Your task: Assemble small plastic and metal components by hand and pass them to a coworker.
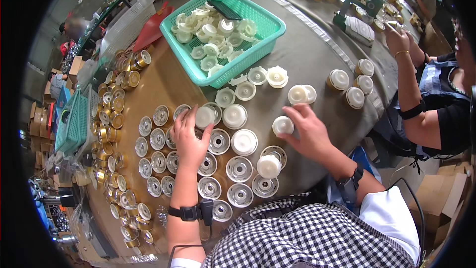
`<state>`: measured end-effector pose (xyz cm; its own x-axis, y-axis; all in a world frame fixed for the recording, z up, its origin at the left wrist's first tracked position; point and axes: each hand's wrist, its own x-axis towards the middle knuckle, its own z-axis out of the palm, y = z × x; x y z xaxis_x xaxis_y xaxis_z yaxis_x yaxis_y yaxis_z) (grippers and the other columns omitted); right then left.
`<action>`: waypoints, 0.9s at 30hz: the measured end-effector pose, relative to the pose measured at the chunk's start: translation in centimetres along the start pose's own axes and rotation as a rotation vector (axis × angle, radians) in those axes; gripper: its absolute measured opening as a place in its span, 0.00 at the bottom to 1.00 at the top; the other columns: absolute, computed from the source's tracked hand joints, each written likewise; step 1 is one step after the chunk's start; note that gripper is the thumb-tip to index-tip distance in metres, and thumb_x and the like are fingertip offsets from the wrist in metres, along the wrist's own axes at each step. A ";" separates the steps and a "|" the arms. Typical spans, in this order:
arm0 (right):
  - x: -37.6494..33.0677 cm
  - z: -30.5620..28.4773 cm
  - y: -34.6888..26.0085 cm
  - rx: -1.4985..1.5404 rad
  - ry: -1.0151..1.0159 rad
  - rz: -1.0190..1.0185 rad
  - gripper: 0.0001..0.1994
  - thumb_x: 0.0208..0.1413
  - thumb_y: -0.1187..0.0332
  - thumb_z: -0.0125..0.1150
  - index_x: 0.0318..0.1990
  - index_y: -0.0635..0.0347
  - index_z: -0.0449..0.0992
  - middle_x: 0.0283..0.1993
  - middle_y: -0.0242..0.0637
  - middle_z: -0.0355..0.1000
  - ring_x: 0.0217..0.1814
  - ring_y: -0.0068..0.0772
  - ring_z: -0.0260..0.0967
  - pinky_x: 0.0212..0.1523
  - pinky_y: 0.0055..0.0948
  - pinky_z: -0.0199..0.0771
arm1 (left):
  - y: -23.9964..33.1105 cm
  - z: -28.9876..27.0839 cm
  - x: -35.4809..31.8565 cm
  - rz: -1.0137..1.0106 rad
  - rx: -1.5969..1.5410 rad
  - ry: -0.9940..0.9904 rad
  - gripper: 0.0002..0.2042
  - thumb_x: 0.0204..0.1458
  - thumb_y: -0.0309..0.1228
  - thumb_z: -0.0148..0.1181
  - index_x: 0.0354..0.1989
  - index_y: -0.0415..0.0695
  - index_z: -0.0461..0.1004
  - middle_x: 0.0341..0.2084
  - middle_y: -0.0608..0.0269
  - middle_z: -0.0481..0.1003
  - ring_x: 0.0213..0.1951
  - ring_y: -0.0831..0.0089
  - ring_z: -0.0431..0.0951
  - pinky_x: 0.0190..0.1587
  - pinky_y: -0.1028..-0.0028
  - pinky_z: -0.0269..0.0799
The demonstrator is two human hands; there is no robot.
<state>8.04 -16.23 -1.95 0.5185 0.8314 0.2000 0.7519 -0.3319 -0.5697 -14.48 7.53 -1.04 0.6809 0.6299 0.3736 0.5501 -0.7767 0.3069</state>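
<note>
My left hand is closed about a white round plastic cap, just over a row of round gold-sided metal pieces with silver insides, such as this metal piece. To its right, my right hand pinches another white cap between thumb and fingers above the table. Between the hands, white caps sit on metal pieces, among them a capped piece and a tilted cap nearer me. Beyond my right hand stand two more white-capped pieces, side by side.
A green plastic basket of translucent white parts stands at the far middle. Many gold metal pieces are heaped along the left. Several capped pieces stand at the right, near another person at the table. A red scoop-like thing lies behind.
</note>
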 end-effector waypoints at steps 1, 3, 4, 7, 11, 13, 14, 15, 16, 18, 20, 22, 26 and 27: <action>-0.2 -0.1 -0.2 -0.031 -0.017 -0.174 0.23 0.53 0.63 0.71 0.56 0.56 0.74 0.57 0.42 0.69 0.57 0.48 0.69 0.55 0.44 0.76 | 0.1 -0.1 0.1 -0.001 0.000 0.002 0.30 0.53 0.45 0.69 0.63 0.47 0.73 0.57 0.52 0.75 0.64 0.53 0.68 0.66 0.54 0.57; -0.2 0.9 0.5 -0.053 -0.128 -0.138 0.26 0.49 0.63 0.74 0.56 0.54 0.75 0.58 0.42 0.68 0.61 0.50 0.66 0.57 0.44 0.75 | 0.3 -0.3 0.6 0.011 0.035 -0.035 0.29 0.53 0.46 0.69 0.62 0.47 0.73 0.55 0.53 0.75 0.62 0.54 0.69 0.66 0.54 0.57; -0.2 1.1 0.9 -0.043 -0.102 -0.136 0.27 0.47 0.62 0.75 0.56 0.54 0.75 0.58 0.42 0.69 0.60 0.50 0.66 0.57 0.44 0.75 | 0.3 -0.2 0.8 0.032 0.030 0.007 0.28 0.53 0.46 0.68 0.61 0.47 0.74 0.54 0.52 0.74 0.61 0.54 0.69 0.65 0.54 0.56; 0.4 0.9 0.2 0.049 -0.039 -0.135 0.28 0.44 0.61 0.76 0.55 0.54 0.75 0.55 0.44 0.70 0.58 0.51 0.68 0.56 0.44 0.75 | -0.6 0.6 0.9 0.028 0.058 -0.039 0.28 0.53 0.48 0.68 0.60 0.47 0.74 0.55 0.52 0.74 0.61 0.55 0.69 0.65 0.53 0.56; 1.7 -1.5 -8.6 0.322 0.023 -0.335 0.28 0.45 0.60 0.76 0.54 0.56 0.74 0.53 0.44 0.70 0.56 0.52 0.70 0.55 0.44 0.75 | -0.6 0.2 1.2 0.053 0.061 -0.053 0.27 0.55 0.48 0.66 0.61 0.48 0.74 0.54 0.54 0.76 0.61 0.56 0.69 0.66 0.53 0.54; 2.8 1.1 -10.8 0.268 -0.056 -0.434 0.28 0.46 0.59 0.76 0.54 0.59 0.74 0.53 0.44 0.69 0.55 0.50 0.70 0.56 0.44 0.74 | -0.2 -0.2 1.3 0.070 0.068 -0.026 0.28 0.55 0.47 0.66 0.61 0.48 0.73 0.54 0.54 0.76 0.62 0.57 0.69 0.67 0.54 0.53; 3.7 2.8 -11.3 0.209 -0.084 -0.468 0.29 0.45 0.59 0.75 0.54 0.60 0.74 0.53 0.44 0.69 0.56 0.49 0.70 0.56 0.44 0.74 | 0.1 -0.6 1.3 0.049 0.053 -0.025 0.28 0.55 0.47 0.67 0.61 0.47 0.73 0.54 0.55 0.77 0.62 0.57 0.69 0.67 0.54 0.53; 4.4 4.5 -11.3 0.147 -0.111 -0.495 0.29 0.45 0.59 0.75 0.53 0.62 0.73 0.54 0.43 0.69 0.56 0.48 0.70 0.56 0.44 0.73 | 0.3 -0.6 1.5 0.032 0.034 -0.027 0.28 0.55 0.47 0.67 0.61 0.47 0.73 0.54 0.55 0.77 0.62 0.57 0.70 0.67 0.54 0.54; 4.9 5.6 -11.8 0.110 -0.127 -0.539 0.27 0.44 0.58 0.75 0.49 0.64 0.76 0.52 0.44 0.70 0.55 0.46 0.70 0.56 0.43 0.73 | -0.2 -0.8 1.4 0.035 0.036 -0.025 0.28 0.55 0.47 0.67 0.61 0.47 0.73 0.54 0.55 0.77 0.62 0.57 0.70 0.67 0.54 0.54; 5.3 6.9 -12.2 -0.002 -0.180 -0.563 0.24 0.44 0.59 0.75 0.46 0.64 0.78 0.51 0.44 0.71 0.55 0.46 0.70 0.56 0.42 0.73 | -1.1 -1.2 1.5 0.001 0.018 -0.021 0.29 0.54 0.46 0.68 0.62 0.46 0.72 0.54 0.55 0.77 0.61 0.57 0.70 0.66 0.53 0.55; 5.3 7.7 -12.2 -0.133 -0.231 -0.558 0.18 0.45 0.60 0.74 0.39 0.63 0.82 0.49 0.44 0.72 0.54 0.44 0.70 0.54 0.39 0.74 | -1.5 -1.3 1.8 -0.013 -0.002 -0.017 0.29 0.54 0.45 0.68 0.63 0.46 0.72 0.54 0.55 0.77 0.61 0.57 0.70 0.66 0.53 0.55; 5.5 7.5 -12.3 -0.098 -0.261 -0.542 0.17 0.45 0.61 0.73 0.39 0.64 0.81 0.49 0.44 0.72 0.55 0.45 0.70 0.54 0.39 0.74 | -1.2 -1.6 2.3 -0.036 -0.023 -0.016 0.29 0.54 0.45 0.68 0.63 0.47 0.72 0.55 0.55 0.77 0.61 0.56 0.71 0.66 0.53 0.55; 5.0 8.1 -11.4 0.030 -0.157 -0.504 0.14 0.45 0.65 0.72 0.39 0.61 0.82 0.48 0.41 0.73 0.57 0.45 0.70 0.53 0.41 0.75 | 0.0 -0.1 3.2 0.106 -0.042 -0.134 0.29 0.52 0.43 0.69 0.61 0.45 0.73 0.54 0.56 0.78 0.59 0.57 0.71 0.65 0.54 0.55; 5.4 7.4 -11.3 0.032 -0.157 -0.508 0.14 0.45 0.65 0.72 0.39 0.61 0.82 0.48 0.41 0.73 0.57 0.45 0.70 0.53 0.41 0.75 | -0.5 0.3 3.2 0.121 0.011 -0.189 0.29 0.50 0.42 0.70 0.60 0.44 0.74 0.54 0.57 0.78 0.58 0.59 0.72 0.65 0.55 0.55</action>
<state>-0.70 -4.70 -0.34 0.0236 0.9414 0.3364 0.8782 0.1413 -0.4569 -12.40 9.91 -0.23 0.8203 0.5210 0.2361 0.4633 -0.8472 0.2599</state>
